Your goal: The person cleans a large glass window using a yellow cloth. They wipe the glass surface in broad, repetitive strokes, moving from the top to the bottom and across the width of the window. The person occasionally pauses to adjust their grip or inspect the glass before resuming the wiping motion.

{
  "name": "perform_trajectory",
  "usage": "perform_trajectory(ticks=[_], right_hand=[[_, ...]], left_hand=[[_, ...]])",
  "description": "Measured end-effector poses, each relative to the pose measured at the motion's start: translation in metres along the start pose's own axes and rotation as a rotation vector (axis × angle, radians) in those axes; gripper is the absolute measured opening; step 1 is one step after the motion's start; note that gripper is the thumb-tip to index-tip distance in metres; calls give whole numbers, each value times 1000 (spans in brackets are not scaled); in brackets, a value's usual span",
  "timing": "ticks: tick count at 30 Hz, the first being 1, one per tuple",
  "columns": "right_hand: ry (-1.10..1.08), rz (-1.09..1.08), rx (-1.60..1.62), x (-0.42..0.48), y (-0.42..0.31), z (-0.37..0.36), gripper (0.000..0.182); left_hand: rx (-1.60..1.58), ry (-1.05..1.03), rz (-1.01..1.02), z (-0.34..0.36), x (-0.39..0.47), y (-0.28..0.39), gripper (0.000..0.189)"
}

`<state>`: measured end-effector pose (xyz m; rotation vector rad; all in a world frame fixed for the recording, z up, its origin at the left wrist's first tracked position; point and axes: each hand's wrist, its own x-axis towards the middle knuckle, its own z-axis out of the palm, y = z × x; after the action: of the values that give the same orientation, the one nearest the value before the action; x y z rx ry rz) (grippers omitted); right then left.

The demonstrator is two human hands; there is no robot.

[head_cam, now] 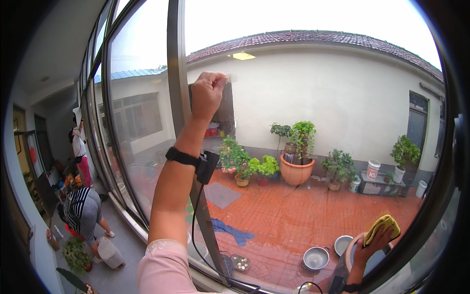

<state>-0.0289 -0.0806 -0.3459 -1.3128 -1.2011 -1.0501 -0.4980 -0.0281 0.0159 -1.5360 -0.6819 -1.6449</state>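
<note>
My left hand (209, 92) is raised high in front of the large window pane (330, 99), beside the metal window frame upright (178, 73). Its fingers are curled, with the thumb against the forefinger, and I see nothing held there. A black strap with a small box (207, 167) sits on that forearm, and a black cable (194, 220) hangs from it. Low on the right, my right hand (372, 246) holds a folded yellow cloth (383, 228) with a dark edge, spread flat under the fingers at the glass.
Through the glass are a red-tiled courtyard (286, 209), a big terracotta planter (296, 171), metal basins (315, 258) and a blue cloth (233, 232). Indoors at left, one person bends (82, 213) near a potted plant (74, 253); another reaches up (79, 147) by the windows.
</note>
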Motion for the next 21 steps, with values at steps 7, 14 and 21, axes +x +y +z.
perform_trajectory(ticks=[7, 14, 21], right_hand=[[35, 15, -21, -1, -2, 2, 62], [40, 25, -15, -1, -5, 1, 61], [31, 34, -9, -2, -3, 1, 60]], left_hand=[[40, -213, -20, -12, 5, 6, 11], [38, -198, -31, 0, 17, 15, 6], [76, -100, 74, 1, 2, 16, 10]])
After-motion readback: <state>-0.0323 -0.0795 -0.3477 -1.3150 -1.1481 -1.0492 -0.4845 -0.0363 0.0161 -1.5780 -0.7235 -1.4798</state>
